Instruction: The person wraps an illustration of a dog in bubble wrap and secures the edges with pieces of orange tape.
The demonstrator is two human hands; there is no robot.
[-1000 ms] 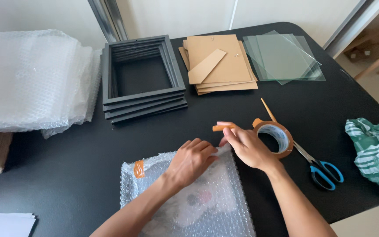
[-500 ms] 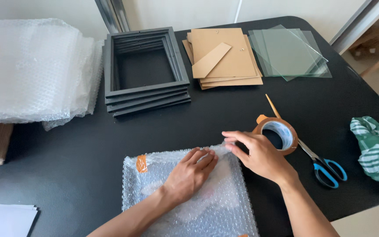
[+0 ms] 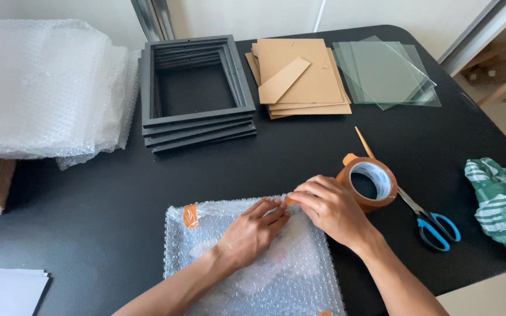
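Your left hand [image 3: 253,230] lies flat, fingers spread, on the near crinkly clear bubble-wrapped flat rectangular parcel [image 3: 253,263]; your right hand [image 3: 329,208] pinches orange tape [image 3: 290,199] onto its far edge, brown tape roll [image 3: 371,184] just right.

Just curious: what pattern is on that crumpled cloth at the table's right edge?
Green-and-white checks on the crumpled cloth, seen in the head view.

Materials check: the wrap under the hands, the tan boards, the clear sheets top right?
Wrap: clear plastic bubble film, by its rows of small bubbles and glossy sheen. Boards: likely fibreboard or thick card, matte tan, flat with clean-cut edges. Sheets: probably glass, possibly acrylic; see-through with a greenish tint. Both hands, left and right, press on the wrap.
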